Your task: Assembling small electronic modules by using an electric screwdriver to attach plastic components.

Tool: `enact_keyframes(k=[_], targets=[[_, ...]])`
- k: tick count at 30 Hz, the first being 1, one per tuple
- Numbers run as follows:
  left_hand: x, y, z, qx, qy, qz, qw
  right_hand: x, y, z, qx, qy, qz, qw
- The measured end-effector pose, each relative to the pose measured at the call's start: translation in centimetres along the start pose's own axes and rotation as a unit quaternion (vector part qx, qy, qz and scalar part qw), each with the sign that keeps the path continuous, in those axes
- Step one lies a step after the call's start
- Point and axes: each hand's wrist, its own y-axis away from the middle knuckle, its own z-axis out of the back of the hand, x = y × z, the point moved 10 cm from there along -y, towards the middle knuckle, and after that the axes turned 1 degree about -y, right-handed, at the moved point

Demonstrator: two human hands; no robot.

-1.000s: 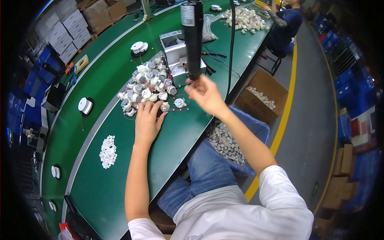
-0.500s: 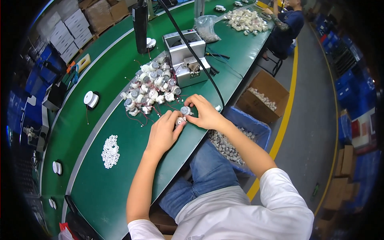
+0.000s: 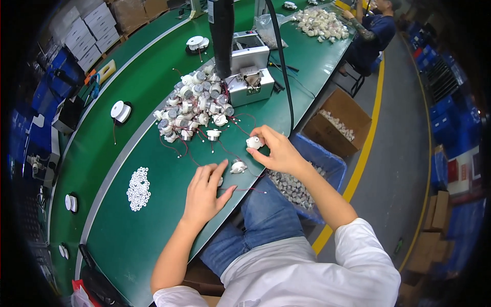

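Observation:
My right hand (image 3: 276, 151) pinches a small white motor-like part (image 3: 253, 143) between thumb and fingers, just above the green bench near its front edge. My left hand (image 3: 204, 192) rests low over the bench, thumb and fingers apart. Partly hidden by its fingers is another whitish part (image 3: 220, 181), and a thin red wire runs out from there to the right. Between my hands a white motor-like part (image 3: 238, 167) lies on the bench. A similar part (image 3: 213, 134) sits beyond it, in front of a heap of white and grey motor-like parts (image 3: 192, 105) with red wires.
White rings (image 3: 138, 189) lie in a patch at left. Behind the heap stand a silver machine (image 3: 250, 84) and a dark upright tool (image 3: 221, 38). A blue bin (image 3: 327, 169) and a cardboard box (image 3: 358, 123) flank the bench. A person (image 3: 376, 30) sits farther along.
My hands have moved apart: the right rightward with a white part, the left down and opened. A white part now lies between them, and another shows in front of the heap.

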Motion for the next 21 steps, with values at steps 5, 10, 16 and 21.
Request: enact_keyframes(k=[5,10,16,21], targets=[[-1.2,-3.1,-1.0,-0.029,-0.039,-0.005,0.999,1.6,-0.4,0.5,-0.071,-0.025,0.031,0.997],[-1.6,-3.5,-3.0,-0.013,-0.035,-0.032,0.999,4.0,-1.2,2.7,-0.147,-0.043,0.062,0.986],[0.6,-1.6,-1.0,-0.055,0.084,-0.014,0.995,5.7,-0.9,5.8,-0.204,-0.028,0.073,0.976],[-0.6,-0.9,-1.0,0.016,-0.053,-0.015,0.998,3.0,0.7,-0.5,0.031,0.045,0.080,0.995]])
